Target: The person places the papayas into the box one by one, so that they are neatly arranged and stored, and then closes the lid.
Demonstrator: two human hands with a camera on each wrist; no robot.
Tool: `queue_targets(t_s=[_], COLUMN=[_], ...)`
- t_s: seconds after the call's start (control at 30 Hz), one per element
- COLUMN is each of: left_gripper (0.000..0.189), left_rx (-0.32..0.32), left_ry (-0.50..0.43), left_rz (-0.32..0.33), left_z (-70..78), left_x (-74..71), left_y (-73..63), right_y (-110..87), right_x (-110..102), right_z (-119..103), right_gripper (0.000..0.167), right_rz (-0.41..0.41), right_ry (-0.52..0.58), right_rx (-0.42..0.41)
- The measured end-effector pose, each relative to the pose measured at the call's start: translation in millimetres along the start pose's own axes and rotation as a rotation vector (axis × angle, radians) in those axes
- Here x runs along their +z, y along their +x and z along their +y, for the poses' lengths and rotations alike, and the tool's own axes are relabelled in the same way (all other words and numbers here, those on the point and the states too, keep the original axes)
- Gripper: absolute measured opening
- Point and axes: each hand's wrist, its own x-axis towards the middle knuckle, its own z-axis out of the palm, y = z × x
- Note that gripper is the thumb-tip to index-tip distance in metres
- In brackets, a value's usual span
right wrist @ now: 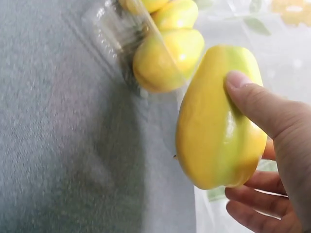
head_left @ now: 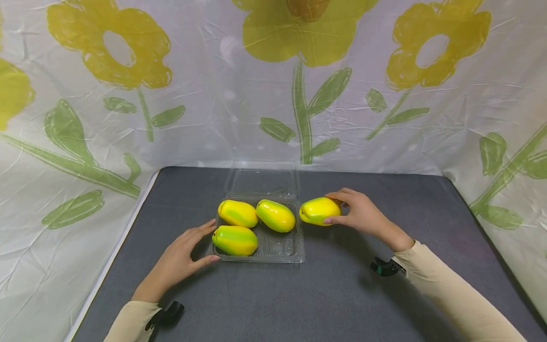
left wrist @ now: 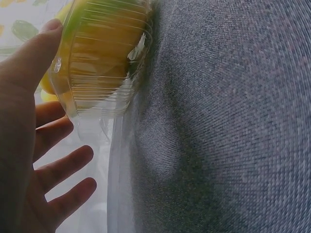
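Note:
A yellow-green papaya (head_left: 318,211) is gripped by my right hand (head_left: 361,212) just beyond the right side of a clear plastic clamshell box (head_left: 275,244). In the right wrist view the thumb presses on the side of the held papaya (right wrist: 221,121) while the fingers lie behind it. Inside the box are an upper left papaya (head_left: 237,213), a lower left papaya (head_left: 235,241) and a tilted papaya (head_left: 276,215) beside them. My left hand (head_left: 181,256) rests at the box's left side, its thumb at the rim and the other fingers loosely spread, as the left wrist view shows.
The box's transparent lid (head_left: 261,183) lies folded back behind it. A dark grey cloth (head_left: 265,299) covers the table. White curtains (head_left: 205,109) with yellow flowers and green leaves stand behind and at both sides.

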Motion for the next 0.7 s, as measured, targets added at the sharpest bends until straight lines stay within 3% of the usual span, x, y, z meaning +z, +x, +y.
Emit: queue_targets(t_s=[0.7], left_gripper=[0.080], left_rx=[0.018], left_ry=[0.001], left_rz=[0.012], left_z=[-2.0], left_x=[1.7], left_y=[-0.4], right_y=[7.6], right_x=[16], right_z=[-37], right_gripper=[0.058], right_rz=[0.056], right_ry=[0.028], right_rx=[0.010])
